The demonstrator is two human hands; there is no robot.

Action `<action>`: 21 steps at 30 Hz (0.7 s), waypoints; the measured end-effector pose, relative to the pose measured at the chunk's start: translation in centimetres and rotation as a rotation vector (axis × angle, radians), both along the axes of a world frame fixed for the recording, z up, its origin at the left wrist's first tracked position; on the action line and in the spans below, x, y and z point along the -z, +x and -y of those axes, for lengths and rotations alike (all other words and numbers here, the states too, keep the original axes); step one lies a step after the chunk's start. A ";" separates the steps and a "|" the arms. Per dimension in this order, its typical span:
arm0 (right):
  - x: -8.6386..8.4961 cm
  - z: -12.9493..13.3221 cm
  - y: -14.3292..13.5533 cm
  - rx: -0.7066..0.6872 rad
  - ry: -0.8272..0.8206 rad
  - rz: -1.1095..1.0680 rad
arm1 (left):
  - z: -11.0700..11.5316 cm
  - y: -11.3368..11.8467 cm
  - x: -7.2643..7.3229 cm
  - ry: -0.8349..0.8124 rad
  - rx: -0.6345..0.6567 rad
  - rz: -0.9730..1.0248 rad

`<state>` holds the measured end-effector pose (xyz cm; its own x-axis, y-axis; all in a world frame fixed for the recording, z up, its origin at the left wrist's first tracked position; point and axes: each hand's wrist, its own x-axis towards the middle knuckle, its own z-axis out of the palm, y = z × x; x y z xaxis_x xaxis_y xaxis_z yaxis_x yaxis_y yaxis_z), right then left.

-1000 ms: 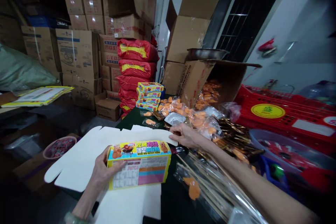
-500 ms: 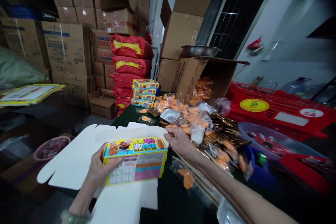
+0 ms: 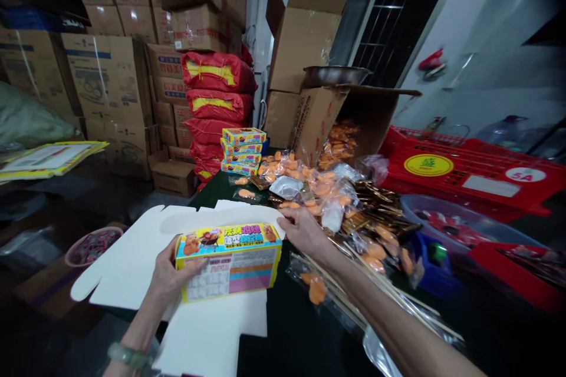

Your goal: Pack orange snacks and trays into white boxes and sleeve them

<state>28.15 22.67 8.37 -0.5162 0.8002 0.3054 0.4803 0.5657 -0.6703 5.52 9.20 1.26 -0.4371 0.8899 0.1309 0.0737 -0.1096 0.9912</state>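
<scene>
My left hand (image 3: 170, 274) grips the left end of a small printed carton (image 3: 227, 265), yellow and blue with food pictures. The thumb lies across its front panel, and the other fingers are mostly hidden. My right hand (image 3: 305, 232) pinches the right end of a long white cardboard flap (image 3: 225, 218) just behind the carton. Flat white unfolded cardboard (image 3: 124, 259) spreads under and left of the carton. Close to my right wrist lies an orange drumstick-shaped piece in a clear wrapper (image 3: 315, 287), beside several thin sticks (image 3: 340, 288).
Several finished-looking cartons (image 3: 242, 150) are stacked at the back. Wrapped orange pieces (image 3: 318, 185) and gold packets (image 3: 375, 203) heap beyond my right hand, before a tipped cardboard box (image 3: 318, 123). A red crate (image 3: 481, 159), a clear tub (image 3: 415, 212) and a blue container (image 3: 428, 271) stand at right.
The view has shifted slightly. Both hands keep their hold on the carton and the white flap, with the carton's position almost the same.
</scene>
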 end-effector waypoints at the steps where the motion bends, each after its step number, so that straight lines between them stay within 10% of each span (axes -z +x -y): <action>1: -0.1 0.0 -0.1 0.003 0.000 0.011 | 0.0 -0.1 0.0 -0.002 0.008 0.008; 14: 5.3 2.3 -0.9 0.179 0.377 -0.187 | 0.5 -2.3 -1.7 0.124 0.009 0.122; 21: 5.7 1.9 -0.9 0.175 0.492 -0.174 | -0.4 -4.0 -10.1 -0.100 0.015 -0.927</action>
<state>27.29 20.74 2.66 -0.2963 0.6108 0.7343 0.5011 0.7539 -0.4249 1.52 9.55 11.31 -0.1841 0.9206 0.3444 0.8396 -0.0348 0.5420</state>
